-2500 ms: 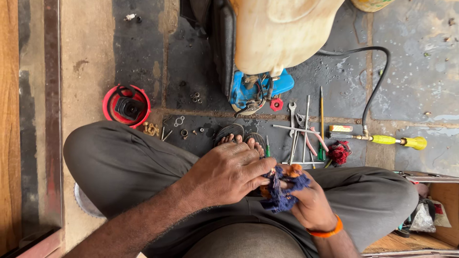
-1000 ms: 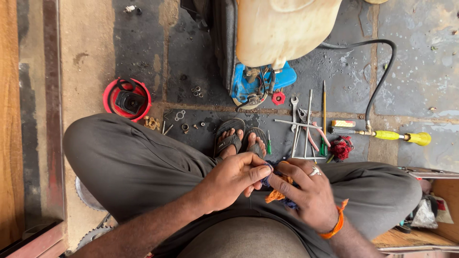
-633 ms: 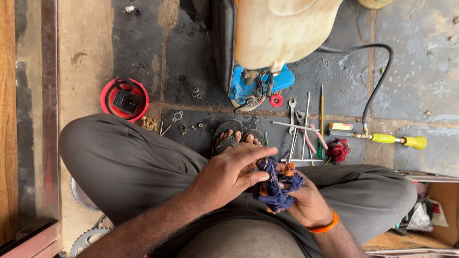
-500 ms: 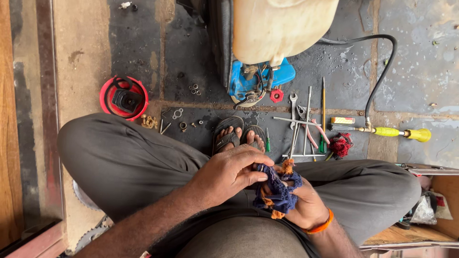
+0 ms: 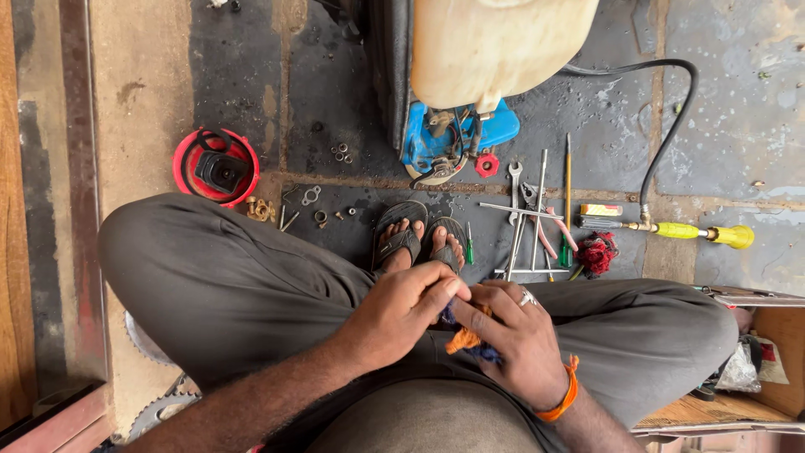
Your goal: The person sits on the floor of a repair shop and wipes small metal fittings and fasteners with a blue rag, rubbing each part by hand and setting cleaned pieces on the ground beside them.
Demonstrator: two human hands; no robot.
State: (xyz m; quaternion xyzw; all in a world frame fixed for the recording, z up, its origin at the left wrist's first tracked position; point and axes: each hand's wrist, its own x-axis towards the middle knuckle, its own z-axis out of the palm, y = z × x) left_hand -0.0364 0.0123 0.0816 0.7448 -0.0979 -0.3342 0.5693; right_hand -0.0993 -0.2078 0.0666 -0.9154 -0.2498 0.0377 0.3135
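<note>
While squatting, both hands (image 5: 402, 315) (image 5: 520, 340) knead frayed blue-orange rag (image 5: 464, 340).

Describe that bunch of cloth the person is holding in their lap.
The rag is a crumpled scrap of soft, frayed fabric, orange in the middle with dark blue showing at its edges. It sits bunched between both hands above the lap of grey trousers. The left hand presses on it with its fingertips from one side; the right hand, wearing a ring and an orange wristband, curls around it from the other. Most of it is hidden by the fingers.
</note>
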